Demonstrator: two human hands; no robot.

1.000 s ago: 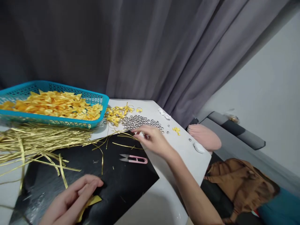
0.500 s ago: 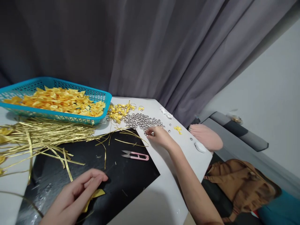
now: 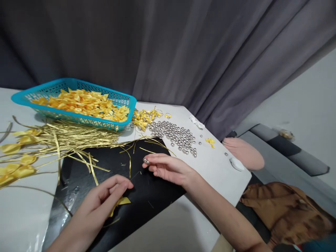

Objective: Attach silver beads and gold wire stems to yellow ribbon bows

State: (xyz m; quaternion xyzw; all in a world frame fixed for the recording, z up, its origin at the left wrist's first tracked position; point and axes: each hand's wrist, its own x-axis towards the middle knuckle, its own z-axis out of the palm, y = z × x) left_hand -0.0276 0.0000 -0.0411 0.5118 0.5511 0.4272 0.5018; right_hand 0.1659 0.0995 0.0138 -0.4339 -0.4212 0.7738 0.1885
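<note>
My left hand [image 3: 110,196] is closed in a pinch above the black mat [image 3: 139,203]. A yellow ribbon bow [image 3: 122,202] shows beneath its fingers, and a thin thread or wire [image 3: 135,175] sticks out past the fingertips. Facing it, my right hand [image 3: 168,168] pinches a small shiny silver bead [image 3: 146,161] between thumb and fingertips, with the other fingers loosely curled. Many loose silver beads [image 3: 181,136] lie spread on the white table behind the right hand. The pink thread snips seen earlier are now hidden, apparently behind this hand.
A blue basket [image 3: 105,122] full of yellow ribbon pieces [image 3: 81,103] stands at the back left. Gold cords [image 3: 78,136] lie before it, with yellow bows [image 3: 21,168] at the left. Beaded bows [image 3: 143,117] lie beside the basket. A white oval object [image 3: 236,163] sits by the right edge.
My right hand has moved from the bead pile toward my left hand, bringing a silver bead. My left hand keeps its pinch. The whole view has shifted somewhat.
</note>
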